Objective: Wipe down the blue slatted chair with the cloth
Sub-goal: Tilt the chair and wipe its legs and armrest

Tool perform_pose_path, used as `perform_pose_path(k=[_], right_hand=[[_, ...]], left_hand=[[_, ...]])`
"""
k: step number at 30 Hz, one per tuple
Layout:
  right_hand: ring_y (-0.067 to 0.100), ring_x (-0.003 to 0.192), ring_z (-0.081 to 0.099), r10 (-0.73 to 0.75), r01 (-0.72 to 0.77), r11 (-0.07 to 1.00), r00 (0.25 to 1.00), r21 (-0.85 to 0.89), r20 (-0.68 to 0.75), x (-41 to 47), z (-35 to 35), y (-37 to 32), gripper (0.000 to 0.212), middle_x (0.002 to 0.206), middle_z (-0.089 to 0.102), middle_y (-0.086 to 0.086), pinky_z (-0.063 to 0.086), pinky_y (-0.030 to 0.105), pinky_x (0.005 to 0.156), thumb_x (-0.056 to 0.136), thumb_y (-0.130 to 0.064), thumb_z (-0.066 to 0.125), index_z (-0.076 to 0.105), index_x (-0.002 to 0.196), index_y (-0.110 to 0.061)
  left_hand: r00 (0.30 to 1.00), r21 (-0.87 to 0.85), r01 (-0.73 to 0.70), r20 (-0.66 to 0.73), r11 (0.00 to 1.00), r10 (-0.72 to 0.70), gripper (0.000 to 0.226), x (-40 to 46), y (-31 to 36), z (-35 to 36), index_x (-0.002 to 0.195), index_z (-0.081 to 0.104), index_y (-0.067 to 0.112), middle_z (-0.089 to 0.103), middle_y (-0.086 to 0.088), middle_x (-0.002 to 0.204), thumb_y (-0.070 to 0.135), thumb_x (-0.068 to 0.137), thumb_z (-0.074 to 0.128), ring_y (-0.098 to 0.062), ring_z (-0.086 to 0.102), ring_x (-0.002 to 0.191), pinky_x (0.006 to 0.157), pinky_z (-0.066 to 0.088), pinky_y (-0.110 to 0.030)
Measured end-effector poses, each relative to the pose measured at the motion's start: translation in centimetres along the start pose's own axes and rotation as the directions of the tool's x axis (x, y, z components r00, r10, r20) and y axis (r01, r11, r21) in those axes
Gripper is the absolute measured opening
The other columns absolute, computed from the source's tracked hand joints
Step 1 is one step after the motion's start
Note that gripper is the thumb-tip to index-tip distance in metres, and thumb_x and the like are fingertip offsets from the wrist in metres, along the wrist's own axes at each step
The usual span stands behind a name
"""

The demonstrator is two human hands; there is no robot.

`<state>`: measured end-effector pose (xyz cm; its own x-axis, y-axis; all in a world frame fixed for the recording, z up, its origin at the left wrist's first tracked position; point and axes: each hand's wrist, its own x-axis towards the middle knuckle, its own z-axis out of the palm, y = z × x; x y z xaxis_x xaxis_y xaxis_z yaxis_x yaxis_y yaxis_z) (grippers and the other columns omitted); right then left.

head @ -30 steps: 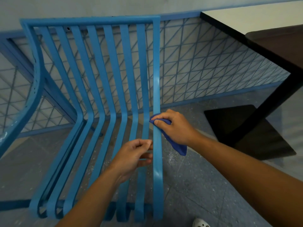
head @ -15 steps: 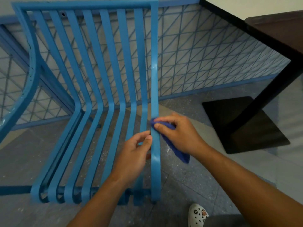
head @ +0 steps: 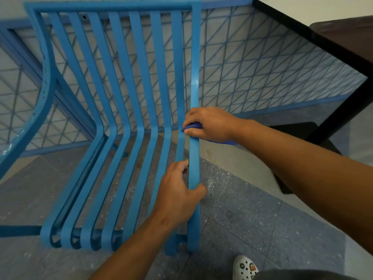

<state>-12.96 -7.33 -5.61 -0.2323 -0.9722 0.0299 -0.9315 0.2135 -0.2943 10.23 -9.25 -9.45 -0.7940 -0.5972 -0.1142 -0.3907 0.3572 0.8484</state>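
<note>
The blue slatted chair [head: 121, 110] fills the left and middle of the view, its seat slats running toward me. My right hand [head: 210, 124] grips a dark blue cloth [head: 193, 126] wrapped round the rightmost slat, at the bend between seat and back. A tail of the cloth shows below my wrist. My left hand [head: 179, 190] holds the same slat lower down on the seat, thumb on its right edge, fingers curled round its left edge.
A second blue chair's frame [head: 30, 118] curves in at the left. A blue wire-mesh fence [head: 262, 73] runs behind the chairs. A dark table [head: 323, 37] with a black leg and base stands at the right. My white shoe [head: 244, 267] is on the grey floor.
My right hand with the cloth has slid up the rightmost slat toward the bend. My left hand has shifted from the neighbouring slat onto the rightmost one and now grips it.
</note>
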Motion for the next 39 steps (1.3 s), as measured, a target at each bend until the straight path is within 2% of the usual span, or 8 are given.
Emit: perform_pose_path(k=[4,9,21,23,29,32,36,39], right_hand=[[0.011,0.095,0.060,0.026,-0.026,0.999,1.000,-0.039,-0.004,0.5,0.0,-0.5,0.026,0.109,0.059,-0.014,0.051,0.036,0.080,0.098,-0.049,0.053,0.070,0.108,-0.033],[0.012,0.089,0.058,0.028,-0.029,0.998,0.999,-0.055,-0.020,0.2,0.2,-0.8,0.022,0.106,0.057,-0.013,0.043,0.032,0.072,0.099,-0.047,0.052,0.066,0.103,-0.030],[0.015,0.080,0.057,0.036,-0.039,0.994,0.999,-0.099,-0.035,-0.1,0.0,-1.0,0.020,0.096,0.054,-0.010,0.041,0.031,0.066,0.098,-0.045,0.053,0.059,0.090,-0.028],[0.016,0.080,0.058,0.050,-0.054,0.994,0.998,-0.096,-0.043,-0.4,0.0,-0.7,0.022,0.095,0.055,-0.009,0.044,0.033,0.067,0.097,-0.046,0.053,0.061,0.091,-0.026],[0.017,0.084,0.059,0.121,-0.126,0.988,0.991,-0.091,-0.054,-2.3,-0.1,0.1,0.024,0.098,0.057,-0.009,0.045,0.034,0.071,0.096,-0.047,0.054,0.065,0.096,-0.026],[0.018,0.084,0.060,0.141,-0.147,0.985,0.987,-0.091,-0.074,-3.1,-0.2,0.3,0.024,0.097,0.057,-0.008,0.048,0.036,0.071,0.097,-0.046,0.054,0.065,0.094,-0.025],[0.017,0.085,0.058,0.153,-0.163,0.981,0.983,-0.102,-0.098,-3.9,-0.3,0.2,0.022,0.098,0.056,-0.010,0.039,0.032,0.069,0.098,-0.045,0.054,0.066,0.098,-0.027],[0.017,0.087,0.059,0.159,-0.171,0.980,0.980,-0.098,-0.120,-4.3,-0.2,0.0,0.022,0.103,0.059,-0.010,0.040,0.033,0.070,0.099,-0.045,0.054,0.067,0.101,-0.027]], left_hand=[[1.000,-0.010,0.001,0.015,1.000,-0.001,0.053,0.1,0.4,0.0,0.120,0.058,0.029,0.067,0.011,0.103,0.036,0.069,0.071,-0.008,0.068,0.087,0.072,0.061,-0.036],[0.999,0.001,0.002,0.040,1.000,-0.002,0.045,0.2,0.4,0.0,0.116,0.059,0.027,0.070,0.008,0.092,0.023,0.074,0.074,-0.009,0.070,0.076,0.065,0.061,-0.038],[0.998,0.030,-0.008,0.066,1.000,0.006,0.038,0.5,0.3,-0.1,0.109,0.058,0.030,0.068,0.007,0.097,0.024,0.077,0.076,-0.012,0.069,0.082,0.066,0.061,-0.038],[0.997,0.026,-0.013,0.080,1.000,0.011,0.036,0.6,0.3,0.0,0.108,0.058,0.032,0.068,0.006,0.096,0.026,0.076,0.075,-0.013,0.069,0.082,0.065,0.061,-0.039],[0.985,0.030,-0.055,0.167,0.998,0.049,0.036,0.6,0.6,0.2,0.109,0.059,0.028,0.066,0.005,0.100,0.026,0.075,0.073,-0.016,0.069,0.085,0.066,0.061,-0.042],[0.974,0.053,-0.100,0.208,0.994,0.087,0.036,0.8,0.5,-0.2,0.107,0.060,0.029,0.066,0.007,0.098,0.026,0.074,0.072,-0.013,0.067,0.086,0.073,0.059,-0.044],[0.961,0.048,-0.148,0.242,0.988,0.132,0.041,0.8,0.4,-1.2,0.112,0.062,0.028,0.067,0.008,0.104,0.022,0.074,0.073,-0.012,0.067,0.092,0.079,0.058,-0.044],[0.940,0.052,-0.201,0.292,0.978,0.178,0.042,1.1,0.2,-2.3,0.114,0.064,0.028,0.068,0.009,0.107,0.022,0.074,0.072,-0.009,0.066,0.099,0.086,0.057,-0.042]])
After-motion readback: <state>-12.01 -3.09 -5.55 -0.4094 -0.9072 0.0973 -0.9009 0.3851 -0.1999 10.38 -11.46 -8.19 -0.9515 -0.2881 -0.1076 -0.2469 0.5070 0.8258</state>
